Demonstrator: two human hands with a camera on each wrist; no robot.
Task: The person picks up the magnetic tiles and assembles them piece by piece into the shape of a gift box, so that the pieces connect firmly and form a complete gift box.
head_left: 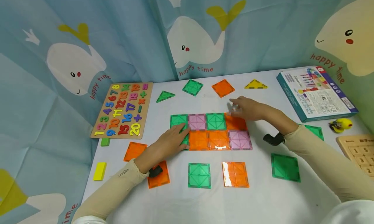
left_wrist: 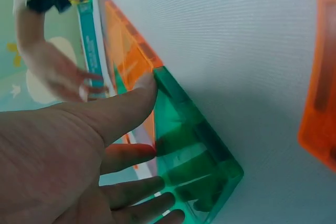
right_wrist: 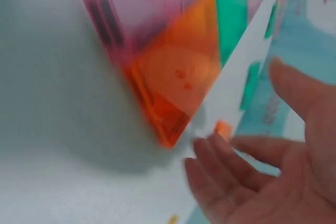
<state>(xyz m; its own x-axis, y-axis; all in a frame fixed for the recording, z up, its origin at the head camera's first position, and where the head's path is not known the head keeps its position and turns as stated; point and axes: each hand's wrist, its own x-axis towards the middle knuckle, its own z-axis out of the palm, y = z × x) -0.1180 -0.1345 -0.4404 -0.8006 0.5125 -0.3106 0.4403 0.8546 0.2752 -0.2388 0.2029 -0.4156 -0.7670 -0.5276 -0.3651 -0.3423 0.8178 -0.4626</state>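
Translucent square magnetic tiles lie edge to edge in two rows mid-table. Green (head_left: 215,121), pink (head_left: 197,121) and orange ones make up the back row; the front row ends in a pink tile (head_left: 240,140) at the right. My left hand (head_left: 172,139) rests its spread, nearly straight fingers on the green tiles at the left end, thumb at the seam beside an orange tile (head_left: 199,140). Above the back row's right-end orange tile (head_left: 237,122), my right hand (head_left: 248,108) hovers with loosely bent fingers and nothing in it; the right wrist view shows a gap there.
Loose tiles lie around the rows, including a green square (head_left: 199,175), an orange square (head_left: 235,174) and a yellow triangle (head_left: 255,84). A number board (head_left: 118,133) stands at left, a boxed set (head_left: 318,94) at right. Near the box are a yellow toy (head_left: 341,125) and a wooden board (head_left: 350,140).
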